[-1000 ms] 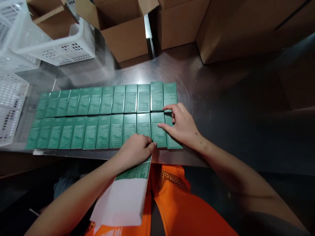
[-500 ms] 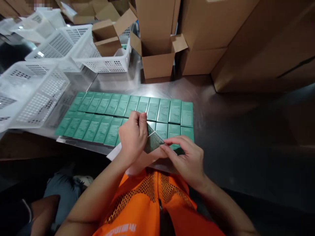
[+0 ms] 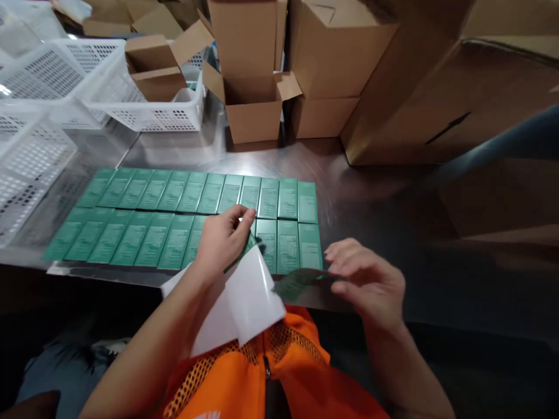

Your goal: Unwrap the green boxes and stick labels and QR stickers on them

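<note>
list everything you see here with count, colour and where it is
green boxes: two rows lying flat, about ten or eleven per row, on the steel table near its front edge
label sheet: one, white backing, over the table's front edge, held by the left hand
green label: one, blurred, at the right hand's fingertips, beside the sheet
steel table: one, grey metal, across the middle
white baskets: at least three, perforated plastic, back left
cardboard cartons: several, brown, along the back and right; one small one open
orange mesh vest: one, bottom centre
left hand: over the near row, gripping the sheet
right hand: past the rows' right end, pinching the label
</note>
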`<state>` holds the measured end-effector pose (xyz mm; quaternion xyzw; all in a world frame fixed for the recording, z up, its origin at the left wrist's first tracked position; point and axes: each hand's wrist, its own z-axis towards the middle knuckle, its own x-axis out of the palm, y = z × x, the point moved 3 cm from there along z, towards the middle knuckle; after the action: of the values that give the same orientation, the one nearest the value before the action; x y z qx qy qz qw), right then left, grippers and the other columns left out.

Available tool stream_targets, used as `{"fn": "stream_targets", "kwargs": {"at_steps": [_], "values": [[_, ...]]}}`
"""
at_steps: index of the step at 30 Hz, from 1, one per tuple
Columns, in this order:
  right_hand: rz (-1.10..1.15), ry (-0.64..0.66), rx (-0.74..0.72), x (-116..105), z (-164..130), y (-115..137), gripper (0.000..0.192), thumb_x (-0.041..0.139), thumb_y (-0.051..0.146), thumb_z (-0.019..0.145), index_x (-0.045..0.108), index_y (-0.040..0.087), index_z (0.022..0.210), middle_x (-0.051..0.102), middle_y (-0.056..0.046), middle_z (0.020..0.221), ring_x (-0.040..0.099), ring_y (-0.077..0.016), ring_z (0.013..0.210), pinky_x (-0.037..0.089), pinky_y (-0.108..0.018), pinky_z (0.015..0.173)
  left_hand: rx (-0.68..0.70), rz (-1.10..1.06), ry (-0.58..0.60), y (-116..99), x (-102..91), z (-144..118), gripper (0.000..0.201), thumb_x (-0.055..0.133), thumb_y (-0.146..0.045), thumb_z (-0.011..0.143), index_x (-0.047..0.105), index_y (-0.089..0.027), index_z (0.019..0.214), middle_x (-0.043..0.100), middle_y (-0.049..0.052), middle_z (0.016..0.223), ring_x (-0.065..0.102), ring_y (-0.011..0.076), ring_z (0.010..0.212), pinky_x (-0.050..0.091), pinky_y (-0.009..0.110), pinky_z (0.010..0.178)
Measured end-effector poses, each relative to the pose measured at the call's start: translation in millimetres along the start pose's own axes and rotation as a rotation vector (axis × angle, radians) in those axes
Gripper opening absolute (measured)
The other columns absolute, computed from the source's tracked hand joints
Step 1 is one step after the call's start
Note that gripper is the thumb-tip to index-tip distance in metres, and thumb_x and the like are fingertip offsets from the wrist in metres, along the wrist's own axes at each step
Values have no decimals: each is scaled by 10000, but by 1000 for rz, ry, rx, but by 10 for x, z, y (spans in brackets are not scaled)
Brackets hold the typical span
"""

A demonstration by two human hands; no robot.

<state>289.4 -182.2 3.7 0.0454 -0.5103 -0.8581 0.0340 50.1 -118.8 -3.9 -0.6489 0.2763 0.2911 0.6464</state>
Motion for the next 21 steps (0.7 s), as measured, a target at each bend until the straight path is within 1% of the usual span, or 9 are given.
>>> {"fn": "stream_targets", "kwargs": {"at_steps": [2, 3, 6, 8, 9, 11, 14, 17, 21], "values": [[-38, -134, 180, -231, 49, -149, 130, 826, 238, 754, 703, 248, 794, 674, -7, 760, 623, -179, 758, 511, -321, 707, 16, -132, 202, -62, 158, -91, 389, 484, -520, 922, 713, -208, 966, 543, -29, 562, 490, 140, 539, 303, 250, 552], [-39, -167, 277, -317, 72, -234, 135, 839, 247, 730, 709, 244, 768, 675, -6, 755, 619, -165, 731, 505, -295, 677, 22, -175, 297, -100, 245, -145, 405, 493, -533, 916, 716, -216, 1033, 568, -28, 588, 496, 137, 539, 317, 248, 554], [40, -179, 516, -459, 120, -456, 199, 883, 314, 640, 721, 231, 721, 668, 7, 708, 591, -127, 635, 485, -245, 605, 39, -239, 521, -205, 484, -287, 430, 524, -532, 900, 695, -237, 1162, 624, -22, 659, 520, 135, 560, 360, 245, 577], [95, -158, 609, -483, 132, -547, 237, 895, 342, 601, 724, 225, 716, 658, 13, 692, 575, -118, 610, 480, -240, 599, 53, -237, 600, -252, 598, -343, 413, 534, -507, 897, 692, -232, 1161, 630, -20, 662, 531, 142, 580, 368, 247, 586], [107, -148, 640, -484, 133, -578, 248, 896, 348, 592, 724, 222, 718, 654, 14, 692, 573, -117, 611, 481, -241, 604, 60, -223, 619, -268, 640, -360, 380, 533, -491, 898, 703, -225, 1109, 624, -21, 651, 530, 143, 582, 363, 248, 585], [107, -128, 682, -475, 124, -621, 257, 894, 352, 586, 723, 217, 722, 649, 14, 693, 566, -117, 614, 474, -243, 608, 76, -190, 630, -293, 703, -381, 304, 522, -451, 905, 707, -211, 929, 599, -24, 626, 519, 141, 583, 343, 250, 581], [89, -112, 706, -450, 99, -681, 261, 886, 357, 600, 717, 209, 733, 645, 14, 700, 548, -111, 611, 445, -234, 581, 72, -151, 626, -335, 773, -418, 307, 500, -397, 910, 605, -198, 701, 544, -30, 576, 486, 134, 569, 307, 253, 573], [62, -89, 727, -421, 60, -765, 276, 876, 374, 616, 710, 202, 752, 643, 11, 692, 524, -110, 580, 409, -235, 534, 7, -82, 624, -382, 836, -470, 335, 487, -373, 907, 541, -197, 627, 488, -32, 535, 430, 131, 534, 257, 264, 558], [3, -65, 748, -393, -6, -876, 309, 867, 405, 616, 692, 186, 747, 632, 4, 657, 519, -121, 557, 399, -253, 515, -59, 44, 648, -420, 912, -520, 347, 485, -342, 903, 531, -197, 591, 425, -35, 488, 373, 128, 499, 210, 281, 554]]}}
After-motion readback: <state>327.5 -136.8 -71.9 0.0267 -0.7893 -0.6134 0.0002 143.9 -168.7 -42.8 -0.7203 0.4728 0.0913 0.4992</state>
